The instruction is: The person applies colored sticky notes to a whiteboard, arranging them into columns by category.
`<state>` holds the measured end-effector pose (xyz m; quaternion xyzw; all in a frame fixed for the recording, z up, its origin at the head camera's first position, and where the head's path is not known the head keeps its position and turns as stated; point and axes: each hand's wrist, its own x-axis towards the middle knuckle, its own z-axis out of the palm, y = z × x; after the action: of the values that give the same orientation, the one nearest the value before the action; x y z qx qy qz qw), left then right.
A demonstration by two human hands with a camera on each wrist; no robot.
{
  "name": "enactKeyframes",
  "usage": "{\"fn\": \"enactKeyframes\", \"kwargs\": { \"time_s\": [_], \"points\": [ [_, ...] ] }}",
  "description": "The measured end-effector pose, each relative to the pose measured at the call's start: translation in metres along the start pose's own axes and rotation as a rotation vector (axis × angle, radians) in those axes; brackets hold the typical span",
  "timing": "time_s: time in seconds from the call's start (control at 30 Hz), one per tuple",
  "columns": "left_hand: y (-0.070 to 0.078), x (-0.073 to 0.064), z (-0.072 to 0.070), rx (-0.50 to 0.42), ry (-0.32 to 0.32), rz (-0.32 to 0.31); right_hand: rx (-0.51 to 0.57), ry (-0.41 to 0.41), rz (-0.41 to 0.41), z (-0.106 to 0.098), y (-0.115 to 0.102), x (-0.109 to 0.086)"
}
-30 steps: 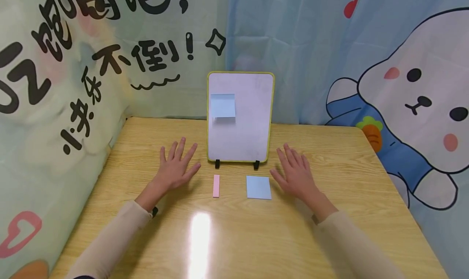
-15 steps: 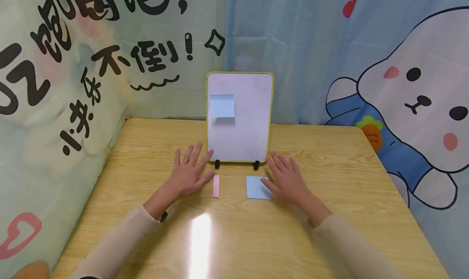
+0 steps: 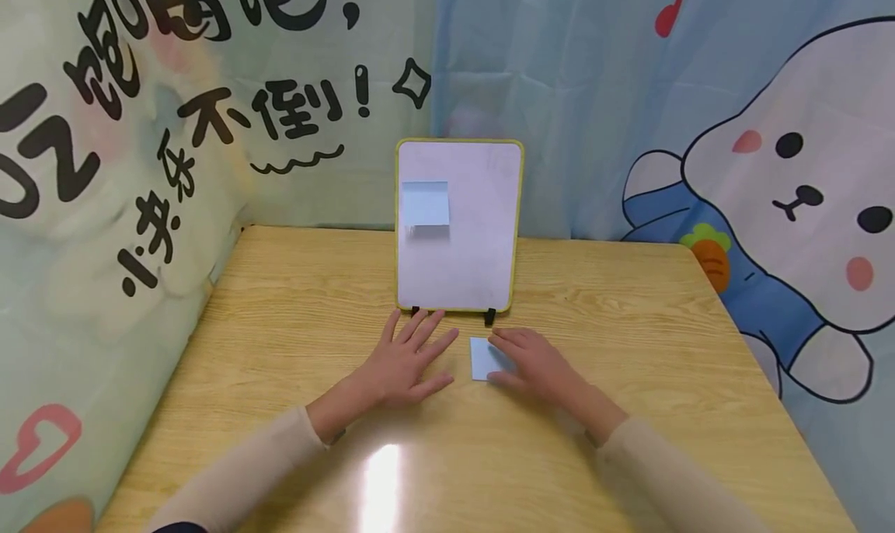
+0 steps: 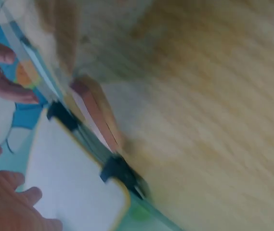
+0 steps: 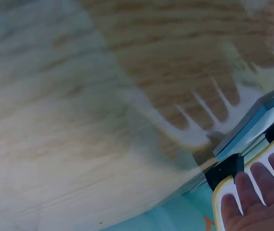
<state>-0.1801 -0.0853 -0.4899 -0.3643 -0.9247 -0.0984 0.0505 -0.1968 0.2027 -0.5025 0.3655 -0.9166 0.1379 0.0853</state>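
My left hand is spread over the table with its fingers straight, hiding the pink sticky-note pad in the head view. In the left wrist view that narrow pink pad lies on the wood, apart from the spread fingers of the left hand. My right hand hovers over the right part of a square blue sticky-note pad, thumb toward its near edge. The right wrist view shows the right hand's fingers extended beside the blue pad; contact cannot be made out.
Behind the hands stands a whiteboard with a yellow frame on black feet. One blue note is stuck on its upper left. The wooden table ends at printed curtains at the back and left.
My left hand has moved right and nearer the body, now covering the pink pad. My right hand has moved left over the blue pad, its fingers drawn closer together.
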Motion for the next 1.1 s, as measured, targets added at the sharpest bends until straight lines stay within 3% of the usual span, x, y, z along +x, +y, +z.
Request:
{"fn": "enactKeyframes", "kwargs": {
  "time_s": [0.17,0.5,0.77,1.1],
  "points": [
    [0.016,0.002,0.010,0.011,-0.081,0.056,0.049,-0.051,-0.001,0.003,-0.002,-0.002],
    [0.036,-0.001,0.026,-0.007,-0.234,0.175,0.021,-0.126,0.012,0.000,-0.003,-0.001],
    [0.040,-0.004,0.027,0.021,-0.238,0.205,0.036,-0.136,-0.018,-0.001,0.001,0.002],
    [0.040,-0.001,0.019,0.030,-0.299,0.212,0.046,-0.109,-0.042,-0.006,0.000,0.004]
  ]
}}
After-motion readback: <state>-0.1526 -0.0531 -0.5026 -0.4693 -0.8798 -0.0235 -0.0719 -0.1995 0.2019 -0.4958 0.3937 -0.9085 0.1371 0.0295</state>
